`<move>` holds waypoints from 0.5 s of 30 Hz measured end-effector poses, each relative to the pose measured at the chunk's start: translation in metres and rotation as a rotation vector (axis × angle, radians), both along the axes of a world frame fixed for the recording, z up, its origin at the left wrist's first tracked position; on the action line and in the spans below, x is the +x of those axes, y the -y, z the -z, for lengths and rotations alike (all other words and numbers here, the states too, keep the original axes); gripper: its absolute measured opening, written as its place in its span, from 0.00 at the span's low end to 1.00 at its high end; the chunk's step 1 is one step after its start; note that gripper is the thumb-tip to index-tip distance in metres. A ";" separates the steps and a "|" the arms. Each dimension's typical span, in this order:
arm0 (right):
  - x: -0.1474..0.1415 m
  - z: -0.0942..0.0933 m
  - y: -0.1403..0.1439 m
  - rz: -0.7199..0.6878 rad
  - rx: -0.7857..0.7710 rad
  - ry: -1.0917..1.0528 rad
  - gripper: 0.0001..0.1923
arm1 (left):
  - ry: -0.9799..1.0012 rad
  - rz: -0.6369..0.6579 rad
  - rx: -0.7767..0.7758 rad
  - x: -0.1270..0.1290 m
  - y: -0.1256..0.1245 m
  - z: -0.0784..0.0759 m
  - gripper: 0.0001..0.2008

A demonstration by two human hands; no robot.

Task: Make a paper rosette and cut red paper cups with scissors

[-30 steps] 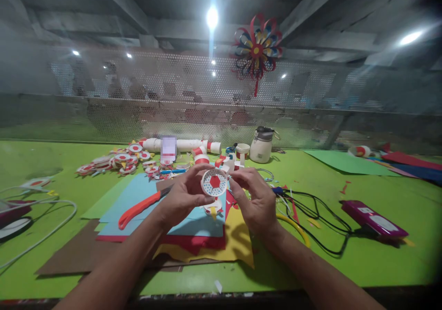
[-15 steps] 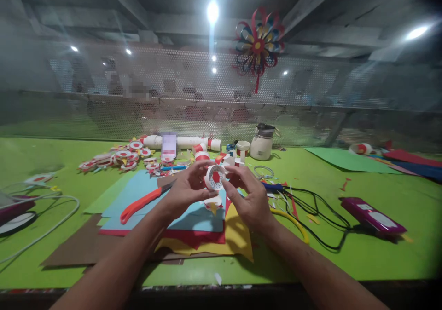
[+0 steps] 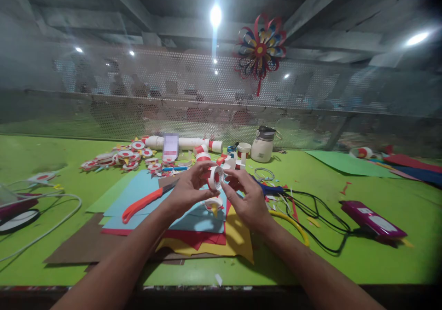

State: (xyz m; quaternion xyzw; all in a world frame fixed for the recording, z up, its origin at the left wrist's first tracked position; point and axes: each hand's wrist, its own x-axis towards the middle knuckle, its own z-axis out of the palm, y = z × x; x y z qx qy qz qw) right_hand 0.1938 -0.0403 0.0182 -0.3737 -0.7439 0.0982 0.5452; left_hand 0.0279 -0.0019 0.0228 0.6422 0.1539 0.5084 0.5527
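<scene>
Centre of frame: left hand (image 3: 188, 191) and right hand (image 3: 246, 198) pinch a small paper disc (image 3: 215, 177) between fingertips, held edge-on above the stacked coloured sheets (image 3: 193, 222), probably to work its rim. Orange-handled knife (image 3: 145, 203) lies left.

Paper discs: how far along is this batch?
Done: a pile of finished red-and-white discs lies at the back left of the green table. In hand: left hand and right hand pinch one disc between them. Left: uncut coloured sheets underneath, amount unclear.
</scene>
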 end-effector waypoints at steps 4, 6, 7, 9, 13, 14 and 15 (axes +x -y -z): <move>0.000 0.000 0.000 0.004 0.009 -0.008 0.14 | 0.007 0.026 -0.013 -0.001 -0.001 0.002 0.26; 0.000 -0.001 0.001 0.005 0.023 -0.019 0.13 | 0.017 0.039 -0.011 -0.001 -0.002 0.004 0.27; 0.000 -0.001 0.001 0.005 0.029 -0.023 0.13 | 0.020 0.043 -0.009 -0.001 -0.002 0.004 0.27; 0.001 -0.002 0.002 0.007 0.039 -0.032 0.12 | 0.022 0.048 -0.010 -0.001 -0.003 0.006 0.27; 0.001 -0.004 0.003 0.024 0.058 -0.043 0.12 | 0.021 0.060 -0.014 -0.001 -0.004 0.007 0.27; 0.001 -0.004 0.003 0.025 0.063 -0.045 0.12 | 0.021 0.060 -0.014 -0.001 -0.004 0.007 0.27; 0.001 -0.004 0.003 0.025 0.068 -0.047 0.12 | 0.022 0.059 -0.014 -0.001 -0.004 0.007 0.27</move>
